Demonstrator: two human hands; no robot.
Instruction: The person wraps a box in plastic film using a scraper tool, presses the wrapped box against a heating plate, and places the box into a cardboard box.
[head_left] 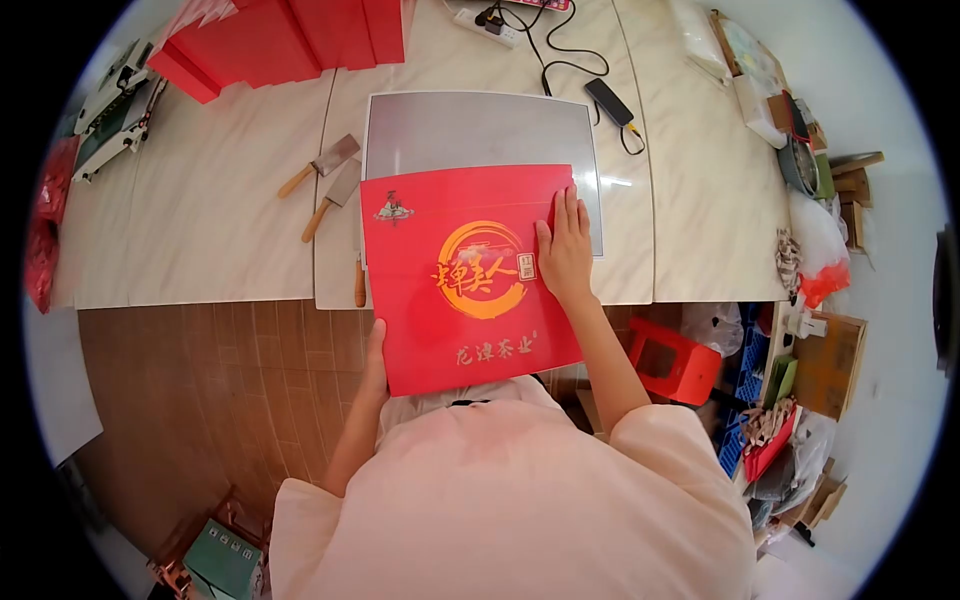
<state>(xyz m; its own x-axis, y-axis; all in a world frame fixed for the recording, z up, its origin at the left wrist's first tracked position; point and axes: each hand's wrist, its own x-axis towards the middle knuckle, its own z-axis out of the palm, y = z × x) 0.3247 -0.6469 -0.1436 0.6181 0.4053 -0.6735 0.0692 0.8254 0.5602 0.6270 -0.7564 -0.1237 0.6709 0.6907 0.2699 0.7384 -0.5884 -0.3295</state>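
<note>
A red printed tea package [410,300] with a gold ring emblem and Chinese characters is tilted between my body and the table's front edge. Whether it is a bag or a box I cannot tell. My left hand [375,362] grips its lower left edge, thumb along the side, fingers hidden behind. Flat on its upper right side lies my right hand [567,250], fingers stretched out and thumb apart. Under the package's upper part is a grey rectangular panel with a white frame [480,130], its lower portion covered.
Two cleavers [335,160] and another wooden handle [360,282] lie left of the panel. Several red packages [290,40] stand at the back left. A black adapter [610,103] with cables lies at right. A red stool [672,362] stands below the table's right side.
</note>
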